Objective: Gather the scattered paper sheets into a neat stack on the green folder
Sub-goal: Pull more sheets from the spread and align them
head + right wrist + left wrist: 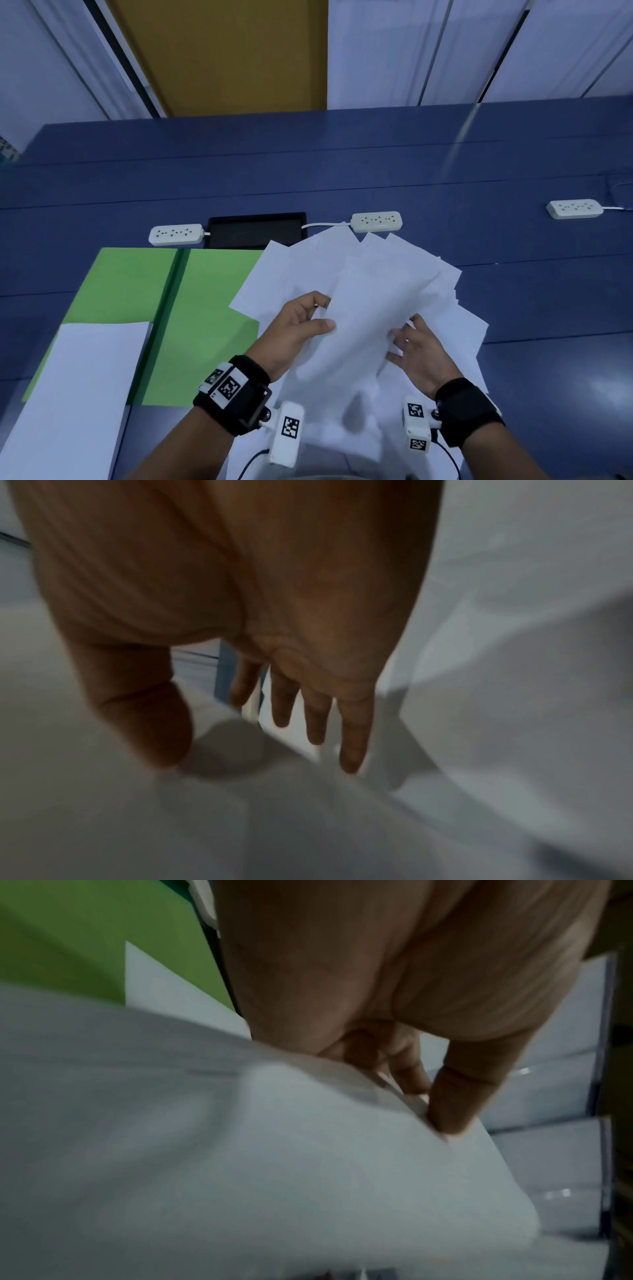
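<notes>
Paper sheets (359, 284) lie fanned in a loose overlapping pile at lower centre and right of the head view, their left corners overlapping the right edge of the green folder (205, 308), which lies open at centre left. A separate white stack (85, 383) already rests on the folder's left half.

We judge the sheets light, limp and slippery against each other, so a pinch at an edge will bend them; better to gather from both long sides and square them.

Our left hand (298, 329) pinches the top sheet's left edge between thumb and curled fingers. Our right hand (416, 356) rests flat on the pile, fingers (354, 737) straight and spread, holding nothing.

The top sheet's long axis runs from lower left to upper right; the others splay like a fan towards the frame's top.
</notes>
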`<state>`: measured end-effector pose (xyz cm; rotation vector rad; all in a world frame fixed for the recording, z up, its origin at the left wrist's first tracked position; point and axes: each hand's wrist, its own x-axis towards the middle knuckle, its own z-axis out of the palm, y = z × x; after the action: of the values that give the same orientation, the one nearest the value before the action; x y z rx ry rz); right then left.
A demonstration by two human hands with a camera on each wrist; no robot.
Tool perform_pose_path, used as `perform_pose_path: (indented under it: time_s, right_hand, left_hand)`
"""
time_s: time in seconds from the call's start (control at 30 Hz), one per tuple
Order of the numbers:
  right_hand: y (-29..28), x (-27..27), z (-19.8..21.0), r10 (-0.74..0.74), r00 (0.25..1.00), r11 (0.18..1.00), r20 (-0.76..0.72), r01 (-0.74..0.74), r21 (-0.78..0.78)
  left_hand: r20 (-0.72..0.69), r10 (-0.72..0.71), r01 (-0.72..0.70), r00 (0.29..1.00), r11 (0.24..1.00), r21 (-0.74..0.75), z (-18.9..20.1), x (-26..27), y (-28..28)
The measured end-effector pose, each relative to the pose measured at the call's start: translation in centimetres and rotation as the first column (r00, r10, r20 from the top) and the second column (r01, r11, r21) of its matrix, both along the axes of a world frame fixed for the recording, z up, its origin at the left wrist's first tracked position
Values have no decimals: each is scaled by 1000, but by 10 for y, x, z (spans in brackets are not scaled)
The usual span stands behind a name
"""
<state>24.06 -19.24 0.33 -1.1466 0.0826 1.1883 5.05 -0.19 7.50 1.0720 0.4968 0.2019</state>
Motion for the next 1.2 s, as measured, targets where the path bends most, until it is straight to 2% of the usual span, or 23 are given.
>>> perform_pose_path:
  time_s: [0.07,0.13,0.2,0.27,0.33,0.4,0.57,0.63,0.7,0.77,0.83,0.93,1.0,1.07,1.2]
  right_hand:
    - [-2,5,13,154,985,987,84,-157,39]
    - [-2,6,26,283,948,953,146,-294,67]
    - [1,4,42,360,913,921,194,-381,81]
    - [1,1,52,380,901,912,209,-403,80]
    - [0,-2,55,341,925,931,169,-357,78]
    - [-1,-2,54,304,940,947,154,-316,59]
    - [3,3,65,331,866,943,373,-287,-170]
    - [5,7,69,295,827,945,479,-179,-273]
    - [6,11,71,247,772,944,586,-54,-327]
    - [9,10,77,149,728,975,670,5,-223]
    - [11,4,91,39,700,994,713,45,-99]
    - [11,-1,102,-82,694,995,716,94,23]
    - [10,-1,99,-120,703,992,701,119,51]
    - [9,-1,94,-143,726,987,673,152,46]
    - [10,-3,92,-164,713,980,682,196,32]
  left_hand:
    - [40,-64,69,997,987,-145,8,-3,8]
    - [42,-80,87,996,974,-211,13,-7,19]
    - [34,-71,76,997,980,-185,11,-10,27]
    - [14,-26,28,1000,987,-157,7,-11,31]
    - [-27,88,-91,996,981,-174,3,-10,32]
    - [-66,141,-149,988,978,-147,1,-10,29]
    - [-119,18,-45,993,973,-227,-8,-15,18]
    - [-118,-27,7,993,986,-165,-9,-11,10]
    - [-159,6,-2,987,1000,29,-11,-1,3]
    - [-204,118,-72,972,973,217,-11,11,-3]
    - [-202,193,-128,960,947,296,-4,21,-7]
    - [-90,220,-181,971,931,318,9,31,-10]
    - [-57,223,-195,973,930,313,12,34,-7]
    - [-57,232,-203,971,926,317,12,36,-5]
    - [-79,262,-216,962,903,372,19,42,-5]
